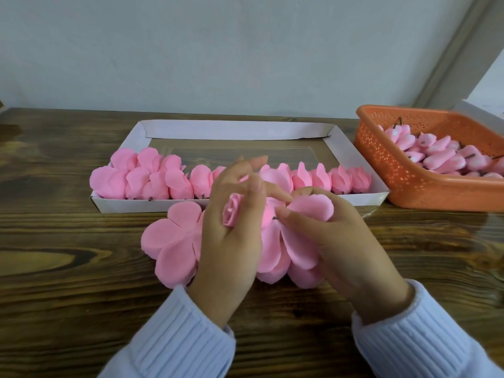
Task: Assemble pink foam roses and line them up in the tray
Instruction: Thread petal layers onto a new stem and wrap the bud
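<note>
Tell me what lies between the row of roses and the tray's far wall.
Nothing: the head view shows that stretch of the tray bare behind the roses.

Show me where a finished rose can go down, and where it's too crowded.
Free: the tray floor behind the row of roses, up to its far wall; also bare table left of the loose petals. Crowded: the tray's front row, filled wall to wall, and the table before it, under those petals.

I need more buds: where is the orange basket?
Head view, far right: the orange basket sits just right of the white tray.
</note>
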Motion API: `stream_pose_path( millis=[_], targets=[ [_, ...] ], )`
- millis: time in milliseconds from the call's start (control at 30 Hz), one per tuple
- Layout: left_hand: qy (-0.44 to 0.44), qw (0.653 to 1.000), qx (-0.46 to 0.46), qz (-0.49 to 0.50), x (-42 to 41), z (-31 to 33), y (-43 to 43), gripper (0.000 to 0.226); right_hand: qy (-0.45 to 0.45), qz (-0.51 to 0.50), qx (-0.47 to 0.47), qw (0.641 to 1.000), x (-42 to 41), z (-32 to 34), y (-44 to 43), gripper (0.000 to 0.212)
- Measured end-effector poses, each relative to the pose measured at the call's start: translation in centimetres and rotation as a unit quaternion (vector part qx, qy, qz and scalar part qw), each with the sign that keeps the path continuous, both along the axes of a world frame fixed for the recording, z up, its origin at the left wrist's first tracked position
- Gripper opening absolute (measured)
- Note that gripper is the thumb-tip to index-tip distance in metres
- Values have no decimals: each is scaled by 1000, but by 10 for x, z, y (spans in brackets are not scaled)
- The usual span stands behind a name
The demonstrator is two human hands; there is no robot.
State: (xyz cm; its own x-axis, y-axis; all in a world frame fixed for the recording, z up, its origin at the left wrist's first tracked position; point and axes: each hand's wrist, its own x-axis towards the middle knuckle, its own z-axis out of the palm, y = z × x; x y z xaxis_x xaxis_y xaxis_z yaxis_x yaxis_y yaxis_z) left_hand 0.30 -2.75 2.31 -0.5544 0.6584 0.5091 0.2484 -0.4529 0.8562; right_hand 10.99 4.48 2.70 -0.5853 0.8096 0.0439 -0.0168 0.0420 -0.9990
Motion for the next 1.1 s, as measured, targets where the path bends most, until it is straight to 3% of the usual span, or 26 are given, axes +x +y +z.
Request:
stream_pose_path(
  millis=[167,367,567,700,1100],
  targets=[
    [16,999,-42,28,0,-1,0,37,-12,-22,29,999,0,3,-4,12],
    [48,997,-59,27,2,1,-2,35,-8,-28,62,998,1,6,-8,4],
    [48,996,-69,31,2,1,-3,30,4,-23,81,996,2,9,-12,14],
    [65,996,-60,21,1,-1,-2,40,34,2,64,997,1,8,-15,16],
    [-8,998,-4,-68,1,-5,0,58,109,89,-45,989,-2,0,-7,22]
  ],
)
